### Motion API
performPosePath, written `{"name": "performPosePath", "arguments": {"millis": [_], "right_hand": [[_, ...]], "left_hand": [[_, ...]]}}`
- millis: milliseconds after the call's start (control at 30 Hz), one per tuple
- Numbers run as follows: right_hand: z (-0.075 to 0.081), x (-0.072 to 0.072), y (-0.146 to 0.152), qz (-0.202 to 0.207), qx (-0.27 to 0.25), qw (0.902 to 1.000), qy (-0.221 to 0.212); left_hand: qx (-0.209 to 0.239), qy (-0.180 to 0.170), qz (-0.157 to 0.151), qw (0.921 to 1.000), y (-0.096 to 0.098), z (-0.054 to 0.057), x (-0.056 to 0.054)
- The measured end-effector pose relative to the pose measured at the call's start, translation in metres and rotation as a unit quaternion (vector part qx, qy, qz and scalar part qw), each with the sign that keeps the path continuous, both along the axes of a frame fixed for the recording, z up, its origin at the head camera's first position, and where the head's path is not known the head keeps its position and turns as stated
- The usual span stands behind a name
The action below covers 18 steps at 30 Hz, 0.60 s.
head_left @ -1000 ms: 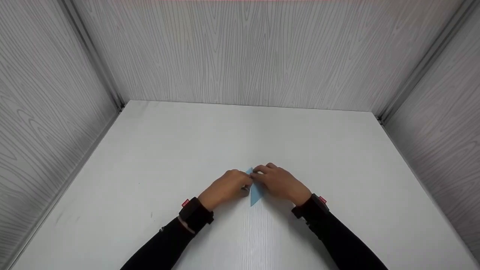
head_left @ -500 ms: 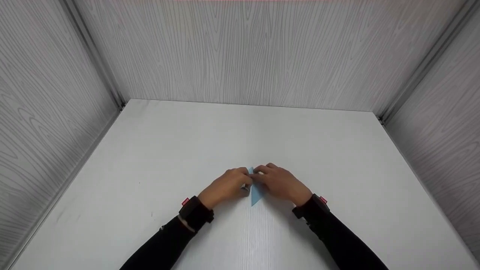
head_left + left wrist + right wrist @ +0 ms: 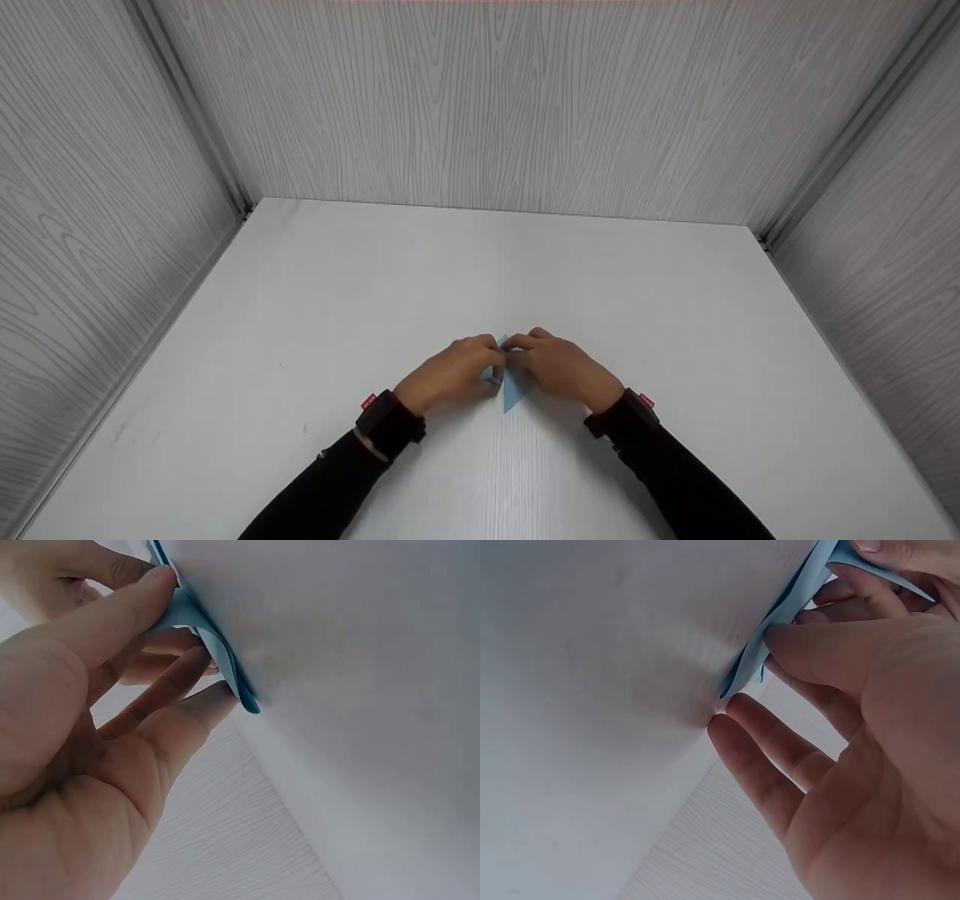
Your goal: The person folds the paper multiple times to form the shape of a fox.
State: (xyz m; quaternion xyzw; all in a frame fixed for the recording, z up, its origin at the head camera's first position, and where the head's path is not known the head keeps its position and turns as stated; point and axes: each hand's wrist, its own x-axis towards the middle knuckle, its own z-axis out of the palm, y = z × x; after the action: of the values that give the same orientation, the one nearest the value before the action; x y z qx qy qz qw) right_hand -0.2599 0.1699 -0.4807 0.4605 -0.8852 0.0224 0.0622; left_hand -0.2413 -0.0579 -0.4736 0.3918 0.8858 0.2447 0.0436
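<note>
A piece of light blue folded paper (image 3: 513, 391) lies on the white table between the two hands, its lower end narrowing to a point toward me. My left hand (image 3: 454, 369) pinches a curved flap of it; in the left wrist view the thumb is on the raised flap of the blue paper (image 3: 217, 649), with other fingers along its edge. From the other side, my right hand (image 3: 564, 371) holds the sheet. The right wrist view has the right thumb pressed on the layered paper (image 3: 784, 611), two fingers stretched out past its end. Both hands hide much of the paper.
The white tabletop (image 3: 360, 285) surrounds the hands on all sides. Grey wood-grain panels enclose it at the back (image 3: 480, 105), the left (image 3: 90, 225) and the right (image 3: 885, 225).
The left fingers have shifted slightly, and a bit more blue flap shows beneath them. My right hand and the paper's lower tip stay nearly still.
</note>
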Motion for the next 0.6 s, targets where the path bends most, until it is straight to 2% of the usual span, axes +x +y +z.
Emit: {"name": "performPosePath", "arguments": {"millis": [100,167,200,300,367,467,600], "right_hand": [[0.0,0.0,0.0,0.0,0.01,0.9999,0.006],[0.001,0.0,-0.001,-0.002,0.018,0.9998,0.009],[0.001,-0.001,-0.002,-0.003,0.025,0.9996,0.012],[0.001,0.0,-0.002,-0.011,0.04,0.9991,0.011],[0.0,0.0,-0.002,-0.014,0.048,0.9987,0.013],[0.0,0.001,-0.002,-0.016,0.052,0.9984,0.016],[0.0,0.002,-0.001,-0.021,0.056,0.9981,0.013]], "left_hand": [[-0.031,-0.045,-0.003,0.9985,-0.007,0.01,-0.002],[-0.049,-0.066,0.024,0.9963,-0.01,0.016,-0.004],[-0.056,-0.066,0.043,0.9953,-0.01,0.017,-0.006],[-0.076,-0.033,0.092,0.9923,-0.008,0.017,-0.012],[-0.102,0.003,0.109,0.9888,-0.004,0.014,-0.016],[-0.15,0.045,0.108,0.9818,0.003,0.009,-0.023],[-0.171,0.055,0.103,0.9783,0.009,0.005,-0.03]]}}
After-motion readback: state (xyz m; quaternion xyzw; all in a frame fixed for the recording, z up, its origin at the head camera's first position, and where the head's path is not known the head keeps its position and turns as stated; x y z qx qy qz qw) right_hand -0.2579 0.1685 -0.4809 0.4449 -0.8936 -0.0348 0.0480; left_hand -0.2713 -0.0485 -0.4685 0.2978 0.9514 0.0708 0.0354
